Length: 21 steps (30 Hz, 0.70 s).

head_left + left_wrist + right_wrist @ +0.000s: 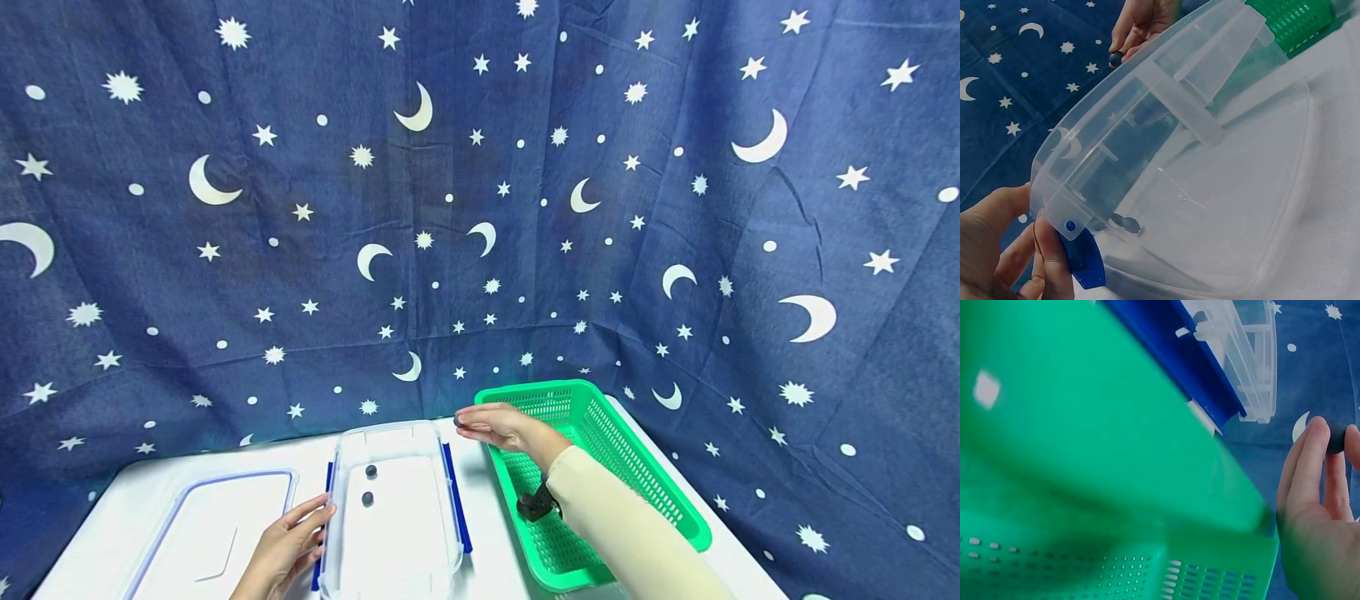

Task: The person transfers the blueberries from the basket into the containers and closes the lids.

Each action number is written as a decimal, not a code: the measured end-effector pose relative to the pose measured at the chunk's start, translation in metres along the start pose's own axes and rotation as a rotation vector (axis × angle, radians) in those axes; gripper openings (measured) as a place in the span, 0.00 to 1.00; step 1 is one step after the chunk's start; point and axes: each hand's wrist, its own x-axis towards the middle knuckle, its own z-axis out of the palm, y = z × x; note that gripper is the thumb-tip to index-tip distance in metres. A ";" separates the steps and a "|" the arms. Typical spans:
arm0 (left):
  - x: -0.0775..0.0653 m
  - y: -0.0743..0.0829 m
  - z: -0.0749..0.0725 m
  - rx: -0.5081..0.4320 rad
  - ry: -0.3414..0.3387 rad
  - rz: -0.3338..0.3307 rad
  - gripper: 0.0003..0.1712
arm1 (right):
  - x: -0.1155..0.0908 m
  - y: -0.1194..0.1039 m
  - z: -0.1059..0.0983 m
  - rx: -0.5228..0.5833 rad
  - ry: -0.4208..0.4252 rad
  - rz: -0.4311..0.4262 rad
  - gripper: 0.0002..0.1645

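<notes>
My right hand [498, 425] pinches a small dark ball [1335, 437] between thumb and fingertips, above the far left rim of a green basket [697, 533]. To its left on the table stands a clear plastic box [438, 442] with blue side clips, its top uncovered. Two more dark balls [367, 499] sit inside the box, one a little behind the other. My left hand [288, 542] holds the box's left rim, thumb and fingers about its edge beside a blue clip [1085, 259].
A clear lid [217, 508] with a blue-edged seal lies flat on the white table, left of the box. The basket has perforated walls and takes up the table's right side. Behind the table hangs a dark blue curtain [450, 217] with moons and stars.
</notes>
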 end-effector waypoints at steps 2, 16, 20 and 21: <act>0.000 0.000 0.000 0.004 0.002 0.006 0.42 | 0.002 0.001 0.004 0.001 -0.005 -0.004 0.22; 0.000 -0.001 0.000 0.001 -0.002 0.010 0.41 | 0.009 0.005 0.030 -0.016 0.010 0.019 0.19; 0.000 0.000 0.000 0.007 -0.002 0.015 0.41 | 0.012 0.007 0.037 -0.033 -0.028 0.013 0.18; -0.001 0.001 0.000 0.008 -0.003 0.016 0.41 | 0.013 0.008 0.039 -0.037 -0.036 0.011 0.18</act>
